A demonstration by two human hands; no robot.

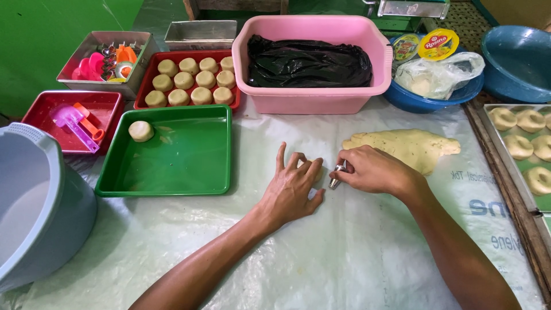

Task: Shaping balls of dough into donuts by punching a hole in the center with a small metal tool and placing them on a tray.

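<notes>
Two bare hands meet at the middle of a bench covered in clear plastic sheeting [344, 252]. One flattened slab of pale yellow dough [410, 146] lies just behind the right hand. Eleven round dough pucks sit in rows in a red plastic tray [189, 80] far to the left and behind the grip; a single puck [140, 131] rests in the corner of a green plastic tray [172, 152] beside the left hand. A pink plastic tub holding a black bag [310, 63] stands beyond the hands. Nothing blocks them. The right hand [373, 171] has its grip closed around a small shiny metal cutter [337, 175], tip down on the sheeting. The left hand [295, 186] lies flat, fingers spread, touching a small dough piece mostly hidden beneath it.
</notes>
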